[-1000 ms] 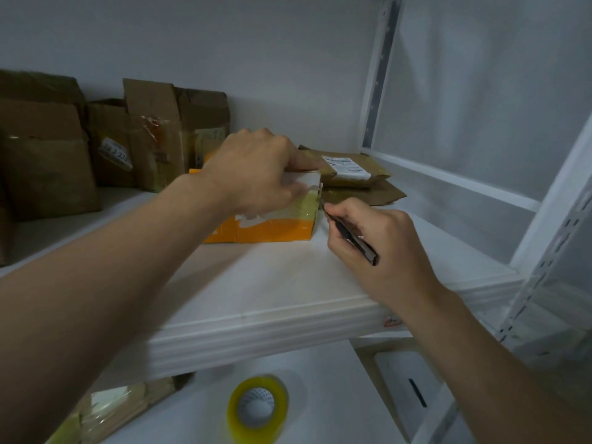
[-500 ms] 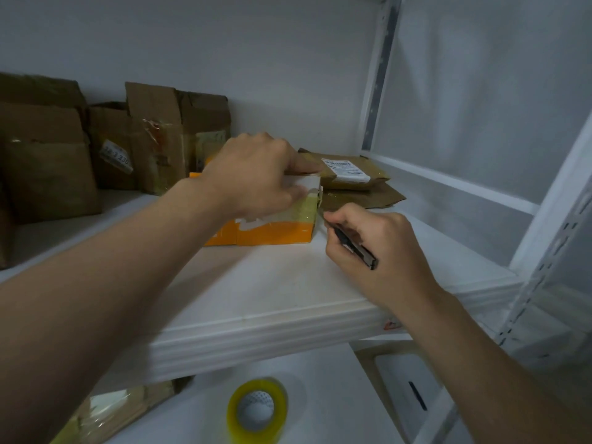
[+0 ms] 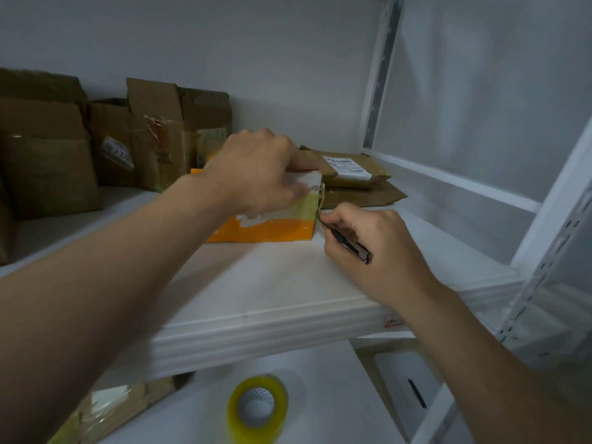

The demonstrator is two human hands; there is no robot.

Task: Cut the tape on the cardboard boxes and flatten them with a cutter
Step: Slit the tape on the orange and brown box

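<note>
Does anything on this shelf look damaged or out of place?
The brown boxes at the back left look battered: flaps torn open, with crumpled tape. The orange box the left hand holds has ragged tape.

Bare forearms and hands
The left hand [image 3: 256,174] and right hand [image 3: 378,248] are uncovered, forearms likewise to the lower edge.

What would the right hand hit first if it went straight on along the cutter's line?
Likely the taped right end of the orange box, which the left hand grips from above. The right hand points the cutter up-left, tip at that edge; whether it already touches is unclear.
</note>
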